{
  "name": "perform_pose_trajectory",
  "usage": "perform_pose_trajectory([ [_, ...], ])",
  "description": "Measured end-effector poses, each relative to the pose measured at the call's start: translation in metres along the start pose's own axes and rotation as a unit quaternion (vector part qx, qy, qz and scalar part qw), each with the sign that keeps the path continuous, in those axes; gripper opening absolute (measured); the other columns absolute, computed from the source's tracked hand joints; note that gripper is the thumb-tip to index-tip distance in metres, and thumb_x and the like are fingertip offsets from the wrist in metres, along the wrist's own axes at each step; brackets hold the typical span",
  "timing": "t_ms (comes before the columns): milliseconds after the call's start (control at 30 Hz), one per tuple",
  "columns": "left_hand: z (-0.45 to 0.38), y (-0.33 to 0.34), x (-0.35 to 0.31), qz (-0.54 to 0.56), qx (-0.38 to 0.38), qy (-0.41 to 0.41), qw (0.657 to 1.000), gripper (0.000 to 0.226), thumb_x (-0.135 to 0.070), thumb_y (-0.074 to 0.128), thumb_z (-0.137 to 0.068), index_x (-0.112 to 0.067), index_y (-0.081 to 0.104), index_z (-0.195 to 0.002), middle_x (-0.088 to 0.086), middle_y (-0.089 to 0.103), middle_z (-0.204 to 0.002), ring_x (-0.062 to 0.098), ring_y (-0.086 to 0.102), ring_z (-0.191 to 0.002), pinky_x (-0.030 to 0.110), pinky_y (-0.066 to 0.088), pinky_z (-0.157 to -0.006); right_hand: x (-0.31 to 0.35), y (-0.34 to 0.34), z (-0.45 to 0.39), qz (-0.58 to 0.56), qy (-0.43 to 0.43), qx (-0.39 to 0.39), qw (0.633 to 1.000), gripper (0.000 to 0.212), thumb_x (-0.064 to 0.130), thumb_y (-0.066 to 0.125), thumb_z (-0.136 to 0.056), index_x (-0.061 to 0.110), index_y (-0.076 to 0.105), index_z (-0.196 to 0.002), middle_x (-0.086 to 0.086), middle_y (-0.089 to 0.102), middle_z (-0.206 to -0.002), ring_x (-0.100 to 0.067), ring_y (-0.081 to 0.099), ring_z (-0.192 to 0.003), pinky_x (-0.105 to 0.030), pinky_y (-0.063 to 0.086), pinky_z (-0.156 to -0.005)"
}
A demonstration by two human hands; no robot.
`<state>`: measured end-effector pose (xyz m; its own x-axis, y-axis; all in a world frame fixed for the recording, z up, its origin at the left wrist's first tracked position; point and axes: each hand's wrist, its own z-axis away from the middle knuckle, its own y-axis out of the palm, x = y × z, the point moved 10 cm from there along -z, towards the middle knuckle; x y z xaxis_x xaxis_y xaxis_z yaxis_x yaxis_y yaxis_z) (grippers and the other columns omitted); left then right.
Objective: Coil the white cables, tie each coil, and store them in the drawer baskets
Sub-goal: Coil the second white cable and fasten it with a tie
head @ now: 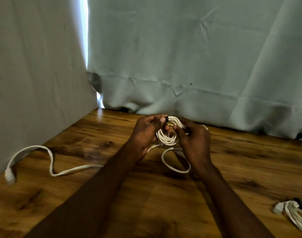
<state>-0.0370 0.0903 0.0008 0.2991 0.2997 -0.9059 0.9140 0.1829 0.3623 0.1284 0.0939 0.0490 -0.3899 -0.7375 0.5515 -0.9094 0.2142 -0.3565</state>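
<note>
Far left, a loose white cable [50, 162] on the table [241, 160]. Middle: left hand [146, 133] pinches the coil [167, 134] by its black tie [166, 119], right hand [193, 140] holds it too. Tying step; next pull tie tight w/ care. Near right, a tied coil [296, 212]

Bare wooden table [172, 203] is lying open between the forearms and toward the near edge. A loose white cable [52, 162] is snaking across the left side, a tied coil [294, 210] is sitting at the right edge, and hanging cloth [181, 66] is closing off the back and left.
</note>
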Motion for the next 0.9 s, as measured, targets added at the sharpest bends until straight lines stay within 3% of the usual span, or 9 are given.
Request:
perform_pose_trajectory([
  [100,-0.002,-0.001,-0.008,-0.008,-0.018,0.05,0.999,0.015,0.001,0.053,-0.102,0.003,0.065,-0.11,0.011,0.059,-0.065,0.02,0.058,-0.054,0.03,0.055,-0.059,0.009,0.01,0.002,0.091,-0.038,0.012,0.995,0.022,0.027,0.059,-0.098,0.023,0.075,-0.113,-0.001,0.077,-0.086,-0.019,0.069,-0.072,-0.034,0.048,-0.063],
  [167,-0.001,-0.001,-0.012,-0.015,-0.03,0.074,0.997,0.015,0.003,0.053,-0.101,-0.001,0.067,-0.102,0.009,0.057,-0.061,0.016,0.054,-0.049,0.027,0.052,-0.054,0.005,0.015,0.002,0.074,-0.02,0.012,0.997,0.024,0.025,0.055,-0.097,0.019,0.077,-0.105,-0.003,0.075,-0.079,-0.021,0.067,-0.067,-0.033,0.045,-0.059],
  [267,0.003,0.004,-0.019,-0.038,-0.022,0.099,0.994,0.014,0.002,0.054,-0.101,-0.003,0.067,-0.101,0.009,0.057,-0.062,0.016,0.055,-0.051,0.028,0.054,-0.056,-0.008,0.014,0.001,-0.025,0.052,0.013,0.998,0.018,0.018,0.064,-0.096,0.017,0.081,-0.103,0.003,0.079,-0.086,-0.01,0.072,-0.077,-0.027,0.052,-0.068],
  [367,0.009,0.009,-0.025,-0.037,-0.017,0.096,0.995,0.011,-0.001,0.057,-0.1,0.007,0.062,-0.107,0.018,0.065,-0.07,0.02,0.067,-0.06,0.032,0.059,-0.063,-0.02,0.011,0.003,-0.123,0.121,0.006,0.985,0.018,0.025,0.071,-0.089,0.019,0.082,-0.102,0.005,0.08,-0.09,-0.012,0.076,-0.086,-0.045,0.06,-0.081],
  [467,0.014,0.01,-0.026,-0.037,-0.016,0.085,0.996,0.026,-0.012,0.066,-0.098,0.008,0.063,-0.113,0.026,0.073,-0.095,0.036,0.073,-0.087,0.045,0.058,-0.084,-0.021,-0.004,0.006,-0.187,0.167,-0.04,0.967,0.019,0.023,0.077,-0.084,0.022,0.082,-0.102,0.004,0.081,-0.093,-0.014,0.077,-0.091,-0.05,0.061,-0.087],
  [567,0.019,0.016,-0.026,-0.062,0.015,0.064,0.996,0.022,-0.01,0.068,-0.096,0.002,0.068,-0.115,0.017,0.075,-0.1,0.026,0.07,-0.09,0.038,0.057,-0.082,-0.025,-0.025,0.009,-0.213,0.214,-0.101,0.948,0.018,0.019,0.081,-0.081,0.024,0.082,-0.099,0.004,0.081,-0.091,-0.017,0.078,-0.09,-0.051,0.062,-0.086],
  [667,0.029,0.035,-0.026,-0.074,0.069,0.053,0.993,0.028,-0.002,0.066,-0.095,0.005,0.065,-0.122,0.018,0.075,-0.103,0.02,0.071,-0.087,0.028,0.058,-0.073,-0.029,-0.042,0.015,-0.196,0.233,-0.116,0.946,0.02,0.026,0.079,-0.074,0.029,0.082,-0.093,0.005,0.081,-0.09,-0.018,0.078,-0.09,-0.05,0.063,-0.086],
  [733,0.036,0.042,-0.03,-0.13,0.053,0.084,0.986,0.023,0.003,0.065,-0.094,0.004,0.067,-0.116,0.012,0.076,-0.093,0.013,0.072,-0.079,0.025,0.057,-0.069,-0.031,-0.049,0.024,-0.221,0.264,-0.109,0.933,0.023,0.021,0.078,-0.076,0.02,0.082,-0.099,0.0,0.081,-0.09,-0.023,0.077,-0.089,-0.048,0.063,-0.086],
  [900,0.06,0.071,-0.039,-0.206,0.037,0.158,0.965,0.014,0.004,0.062,-0.092,-0.001,0.066,-0.105,0.008,0.074,-0.093,0.015,0.07,-0.087,0.035,0.057,-0.077,-0.033,-0.066,0.057,-0.368,0.376,-0.07,0.848,0.014,0.003,0.071,-0.092,0.007,0.075,-0.105,-0.004,0.073,-0.075,-0.016,0.063,-0.067,-0.029,0.052,-0.063],
])
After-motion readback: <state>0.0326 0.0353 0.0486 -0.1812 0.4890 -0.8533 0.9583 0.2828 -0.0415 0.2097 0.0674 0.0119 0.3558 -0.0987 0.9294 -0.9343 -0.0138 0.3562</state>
